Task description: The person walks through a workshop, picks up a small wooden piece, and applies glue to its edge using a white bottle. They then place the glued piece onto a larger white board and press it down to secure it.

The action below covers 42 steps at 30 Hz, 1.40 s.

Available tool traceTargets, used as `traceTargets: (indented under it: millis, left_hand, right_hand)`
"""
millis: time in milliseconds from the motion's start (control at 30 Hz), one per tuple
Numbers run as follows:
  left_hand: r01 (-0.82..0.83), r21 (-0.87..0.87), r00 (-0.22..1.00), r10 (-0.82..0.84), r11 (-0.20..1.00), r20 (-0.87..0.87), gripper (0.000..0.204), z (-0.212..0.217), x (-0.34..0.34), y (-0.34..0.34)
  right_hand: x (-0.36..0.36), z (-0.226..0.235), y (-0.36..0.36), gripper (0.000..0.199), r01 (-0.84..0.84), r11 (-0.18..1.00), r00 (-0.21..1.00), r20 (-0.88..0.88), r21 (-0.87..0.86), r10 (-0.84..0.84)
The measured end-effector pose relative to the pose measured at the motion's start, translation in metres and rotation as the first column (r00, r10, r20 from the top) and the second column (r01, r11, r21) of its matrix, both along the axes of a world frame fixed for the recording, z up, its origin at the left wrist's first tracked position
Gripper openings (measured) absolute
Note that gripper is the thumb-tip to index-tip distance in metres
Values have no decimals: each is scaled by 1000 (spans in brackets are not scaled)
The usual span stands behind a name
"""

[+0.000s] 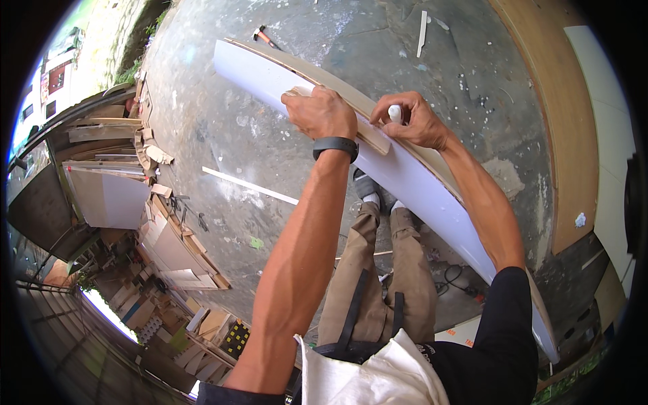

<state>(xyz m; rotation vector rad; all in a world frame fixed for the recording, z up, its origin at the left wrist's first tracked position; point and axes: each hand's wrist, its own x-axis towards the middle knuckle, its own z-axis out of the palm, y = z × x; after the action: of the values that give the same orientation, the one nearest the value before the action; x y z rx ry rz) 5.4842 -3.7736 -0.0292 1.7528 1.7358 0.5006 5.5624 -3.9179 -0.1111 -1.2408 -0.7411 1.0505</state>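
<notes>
A long, narrow board (432, 192) with a glossy white face and a bare brown edge crosses diagonally in front of me, from far left to near right. My left hand (322, 113), with a dark band at the wrist, is closed around a short wooden strip (373, 139) lying along the board's upper edge. The strip's far end pokes out past my knuckles. Just right of it, my right hand (417, 121) is closed round a small white object with a rounded end (395, 114), perhaps a tube or bottle. Its lower part is hidden by my fingers, which are close to the board's edge.
A hammer (266, 37) with an orange-and-black handle lies on the concrete floor beyond the board. Thin white strips (250, 184) lie about. A large brown panel (540, 121) stands at right. Stacked sheets and offcuts (111, 192) fill the left. A dark cable (451, 278) lies near my feet.
</notes>
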Motion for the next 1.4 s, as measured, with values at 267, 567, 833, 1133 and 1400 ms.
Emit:
traceTargets:
  millis: [267,567,833,1133,1400]
  left_hand:
    - [-2,-54,1000,3,999,22,35,3,-1,0]
    - [-2,-34,1000,2,999,1,35,4,0,1]
    - [-23,-49,999,24,999,22,35,2,-1,3]
    - [-12,-22,1000,13,1000,16,34,1,0,1]
    - [-14,4,1000,14,1000,3,30,-3,-5,7]
  right_hand:
    - [1,-1,3,16,-37,999,995,91,-1,37]
    - [-10,6,21,11,75,995,990,124,-65,-66]
    - [-7,14,5,29,30,999,1000,-5,-40,-30]
    - [-8,0,33,28,113,993,970,221,-26,-104]
    - [-13,21,38,36,102,984,993,81,-143,-91]
